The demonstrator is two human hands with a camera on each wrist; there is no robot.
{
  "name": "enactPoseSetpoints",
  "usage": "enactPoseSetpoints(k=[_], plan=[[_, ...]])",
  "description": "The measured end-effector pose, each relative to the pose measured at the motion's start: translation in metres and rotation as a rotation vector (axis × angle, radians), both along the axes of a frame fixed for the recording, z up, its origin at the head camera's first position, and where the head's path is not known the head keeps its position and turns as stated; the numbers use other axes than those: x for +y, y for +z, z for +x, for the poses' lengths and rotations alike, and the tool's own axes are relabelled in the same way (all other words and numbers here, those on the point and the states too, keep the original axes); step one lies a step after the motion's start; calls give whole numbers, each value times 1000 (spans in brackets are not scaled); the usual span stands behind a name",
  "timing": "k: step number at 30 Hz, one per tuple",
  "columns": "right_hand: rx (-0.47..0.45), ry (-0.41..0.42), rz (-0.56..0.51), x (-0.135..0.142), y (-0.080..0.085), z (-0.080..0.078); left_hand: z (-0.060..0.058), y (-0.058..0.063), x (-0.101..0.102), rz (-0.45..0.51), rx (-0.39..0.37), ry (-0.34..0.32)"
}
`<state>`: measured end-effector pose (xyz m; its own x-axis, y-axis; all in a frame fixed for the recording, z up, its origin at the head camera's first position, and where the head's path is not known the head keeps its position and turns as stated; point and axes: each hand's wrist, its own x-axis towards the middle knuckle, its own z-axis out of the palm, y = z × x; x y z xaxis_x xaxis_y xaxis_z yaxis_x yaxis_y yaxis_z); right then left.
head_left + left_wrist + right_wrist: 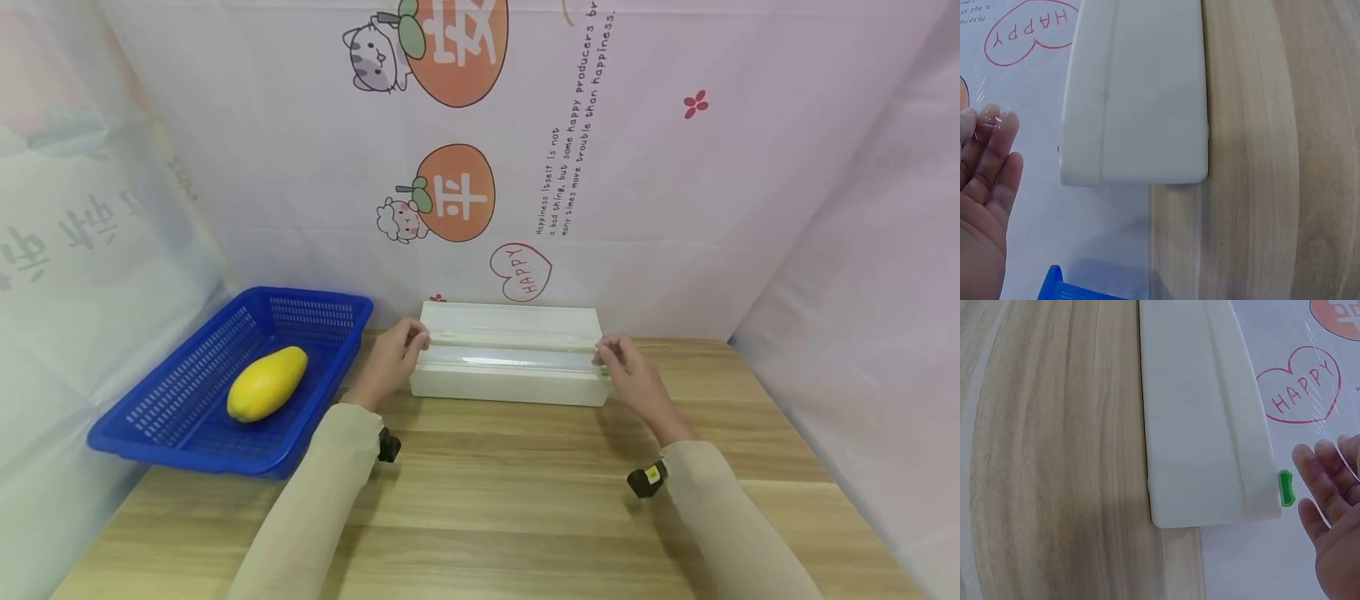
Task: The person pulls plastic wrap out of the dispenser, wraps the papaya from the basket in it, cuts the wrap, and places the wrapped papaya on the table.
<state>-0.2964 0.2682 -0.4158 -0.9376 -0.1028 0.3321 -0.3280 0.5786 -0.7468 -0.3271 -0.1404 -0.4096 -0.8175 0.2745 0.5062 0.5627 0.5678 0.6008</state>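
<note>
A white cling film dispenser (510, 388) stands on the table against the back sheet, its lid (510, 317) raised. Clear cling film (510, 361) shows glossy along its opening. At the dispenser's left end, my left hand (393, 354) pinches the film between thumb and fingertips; the left wrist view shows the creased film (990, 122) there. My right hand (636, 379) is at the other end, thumb and fingers pinching the film's right side. Shiny streaks of film cross the heart print in the right wrist view. A green slider (1286, 489) sticks out at the dispenser's right end.
To the left is a blue plastic basket (183, 458) with a yellow mango-like fruit (266, 385) in it. A printed white sheet (637, 208) rises behind the wooden table (510, 508), and more sheets hang on both sides.
</note>
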Motion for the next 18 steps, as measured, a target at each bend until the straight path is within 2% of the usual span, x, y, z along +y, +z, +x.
enactPoseSetpoints(k=[7,18], plan=[[-11,-3,-44,0,7,3,0,4,1,45,9,-2],[-44,25,-132,0,21,5,3,13,3,154,-30,16]])
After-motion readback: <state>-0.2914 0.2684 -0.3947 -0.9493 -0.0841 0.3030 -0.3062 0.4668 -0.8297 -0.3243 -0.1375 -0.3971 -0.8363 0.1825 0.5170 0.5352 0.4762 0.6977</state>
